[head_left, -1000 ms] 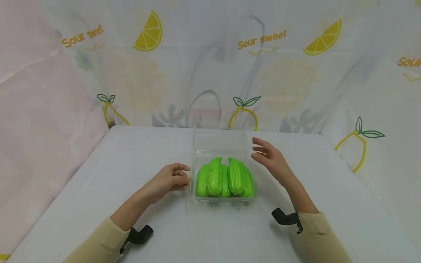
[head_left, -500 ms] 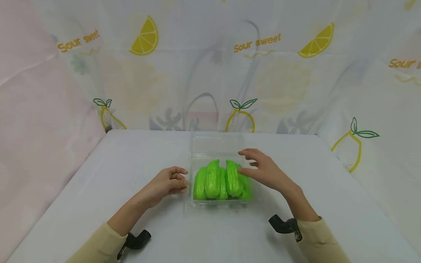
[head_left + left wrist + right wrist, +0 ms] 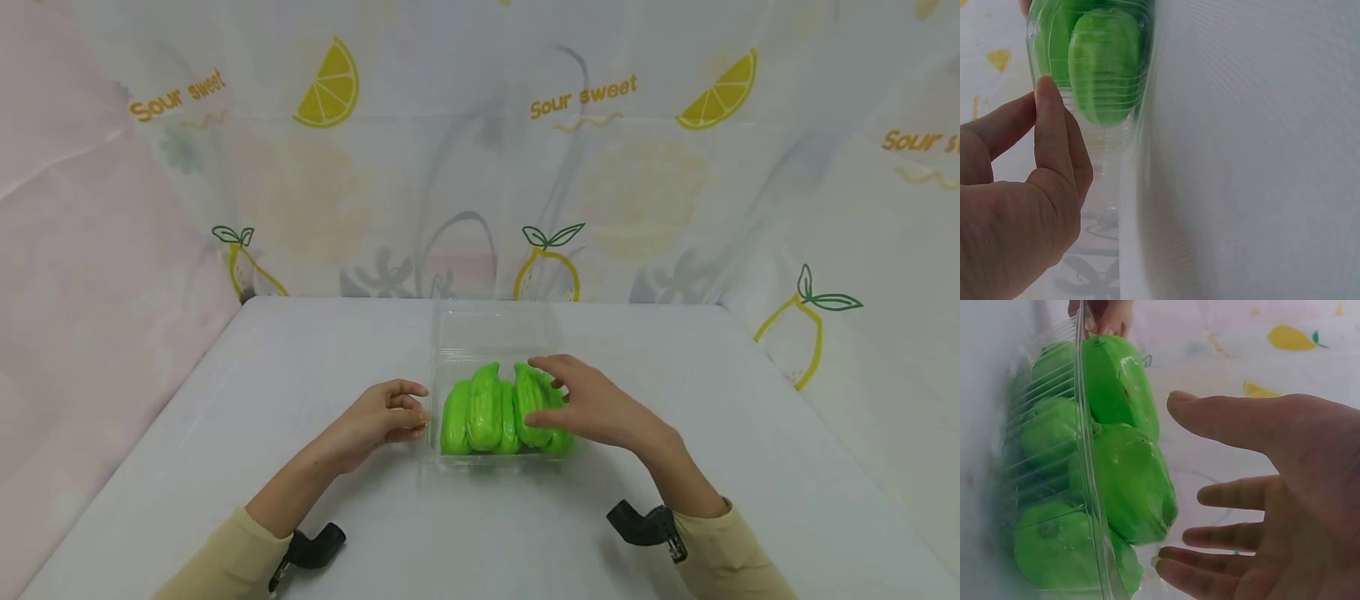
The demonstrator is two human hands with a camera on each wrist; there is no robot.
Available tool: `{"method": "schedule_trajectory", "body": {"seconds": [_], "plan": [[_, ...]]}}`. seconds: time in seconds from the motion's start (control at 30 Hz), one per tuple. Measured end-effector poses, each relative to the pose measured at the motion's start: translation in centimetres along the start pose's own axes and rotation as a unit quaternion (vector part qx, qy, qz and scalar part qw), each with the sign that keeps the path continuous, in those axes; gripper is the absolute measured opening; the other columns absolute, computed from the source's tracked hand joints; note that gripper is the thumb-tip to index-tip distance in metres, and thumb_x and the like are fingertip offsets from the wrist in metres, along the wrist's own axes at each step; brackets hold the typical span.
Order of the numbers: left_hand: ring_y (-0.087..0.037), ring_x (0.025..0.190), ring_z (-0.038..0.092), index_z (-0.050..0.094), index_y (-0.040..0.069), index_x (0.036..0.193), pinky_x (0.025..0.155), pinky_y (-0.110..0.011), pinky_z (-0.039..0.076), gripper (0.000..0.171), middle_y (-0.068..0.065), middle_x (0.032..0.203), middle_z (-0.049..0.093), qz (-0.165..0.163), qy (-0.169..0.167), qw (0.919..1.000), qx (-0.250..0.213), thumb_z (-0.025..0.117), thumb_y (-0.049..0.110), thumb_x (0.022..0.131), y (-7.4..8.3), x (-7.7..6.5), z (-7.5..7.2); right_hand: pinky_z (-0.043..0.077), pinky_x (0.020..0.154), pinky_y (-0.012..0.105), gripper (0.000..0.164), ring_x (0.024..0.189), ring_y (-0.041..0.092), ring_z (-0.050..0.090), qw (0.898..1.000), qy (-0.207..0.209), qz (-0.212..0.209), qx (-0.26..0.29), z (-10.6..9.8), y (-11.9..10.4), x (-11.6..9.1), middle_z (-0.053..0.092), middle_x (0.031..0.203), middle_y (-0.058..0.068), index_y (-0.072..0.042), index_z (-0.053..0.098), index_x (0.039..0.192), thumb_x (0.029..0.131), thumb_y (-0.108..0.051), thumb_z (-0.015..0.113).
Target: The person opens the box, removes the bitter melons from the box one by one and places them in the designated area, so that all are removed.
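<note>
A clear plastic clamshell box (image 3: 498, 461) stands mid-table with its lid (image 3: 491, 331) swung back. Inside lie several bright green, long, ridged fruit-like pieces (image 3: 484, 414), with two on top rising above the rim. My left hand (image 3: 378, 419) pinches the box's left rim between thumb and fingers, seen close up in the left wrist view. Over the box's right side hovers my right hand (image 3: 596, 406), thumb and fingers spread around the upper right piece. In the right wrist view, a gap shows between that hand's fingertips (image 3: 1194, 540) and the green pieces.
A white cloth-covered table (image 3: 480, 533) surrounds the box. Behind it hangs a pale curtain (image 3: 420, 150) with lemon prints, and a pinkish curtain (image 3: 82, 292) closes the left side. Black wrist cameras (image 3: 641, 525) sit at both sleeve cuffs.
My right hand has moved left and nearer, from beside the box to over its right-hand green pieces. The left hand has stayed at the left rim. The view has shifted slightly.
</note>
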State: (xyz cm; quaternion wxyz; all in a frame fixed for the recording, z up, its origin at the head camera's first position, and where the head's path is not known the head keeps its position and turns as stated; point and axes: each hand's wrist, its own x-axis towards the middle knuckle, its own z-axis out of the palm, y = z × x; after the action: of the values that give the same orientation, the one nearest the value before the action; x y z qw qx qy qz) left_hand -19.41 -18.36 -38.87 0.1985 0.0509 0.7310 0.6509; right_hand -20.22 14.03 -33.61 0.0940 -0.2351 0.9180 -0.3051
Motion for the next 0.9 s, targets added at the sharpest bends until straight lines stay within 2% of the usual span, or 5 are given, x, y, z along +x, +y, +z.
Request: {"method": "schedule_trajectory", "body": {"seconds": [0.2, 0.43, 0.6, 0.9], "plan": [[-0.012, 0.086, 0.065, 0.039, -0.01, 0.137, 0.08, -0.023, 0.06, 0.049, -0.007, 0.097, 0.054, 0.007, -0.009, 0.9999, 0.0, 0.06, 0.005, 0.096, -0.1, 0.1, -0.2, 0.054, 0.089, 0.042, 0.079, 0.111, 0.025, 0.06, 1.0, -0.002, 0.003, -0.014, 0.4, -0.6, -0.1, 0.049, 0.145, 0.008, -0.016, 0.045, 0.149, 0.083, -0.045, 0.077], [-0.012, 0.084, 0.066, 0.039, -0.01, 0.137, 0.078, -0.022, 0.06, 0.05, -0.006, 0.096, 0.056, 0.009, -0.015, 0.9998, -0.004, 0.061, 0.005, 0.095, 0.0, 0.2, -0.2, 0.05, 0.101, 0.05, 0.076, 0.125, 0.028, 0.053, 0.999, -0.001, 0.009, -0.05, 1.0, -1.0, -0.1, 0.047, 0.143, 0.008, -0.02, 0.051, 0.145, 0.08, -0.045, 0.079], [-0.012, 0.083, 0.066, 0.04, -0.009, 0.137, 0.078, -0.022, 0.06, 0.05, -0.006, 0.096, 0.057, 0.004, -0.011, 0.9999, -0.002, 0.063, 0.006, 0.095, 0.1, 0.2, -0.1, 0.051, 0.099, 0.048, 0.07, 0.121, 0.028, 0.055, 0.998, 0.007, 0.004, -0.062, 1.2, -1.1, 0.0, 0.049, 0.14, 0.009, -0.018, 0.056, 0.14, 0.079, -0.042, 0.08], [-0.013, 0.083, 0.066, 0.041, -0.008, 0.137, 0.078, -0.023, 0.06, 0.051, -0.006, 0.095, 0.055, -0.004, -0.003, 1.0, 0.001, 0.064, 0.007, 0.094, 0.0, 0.1, -0.1, 0.051, 0.097, 0.047, 0.064, 0.116, 0.027, 0.057, 0.997, 0.015, -0.013, -0.069, 1.5, -1.0, 0.2, 0.048, 0.138, 0.009, -0.016, 0.058, 0.137, 0.079, -0.032, 0.079]]}}
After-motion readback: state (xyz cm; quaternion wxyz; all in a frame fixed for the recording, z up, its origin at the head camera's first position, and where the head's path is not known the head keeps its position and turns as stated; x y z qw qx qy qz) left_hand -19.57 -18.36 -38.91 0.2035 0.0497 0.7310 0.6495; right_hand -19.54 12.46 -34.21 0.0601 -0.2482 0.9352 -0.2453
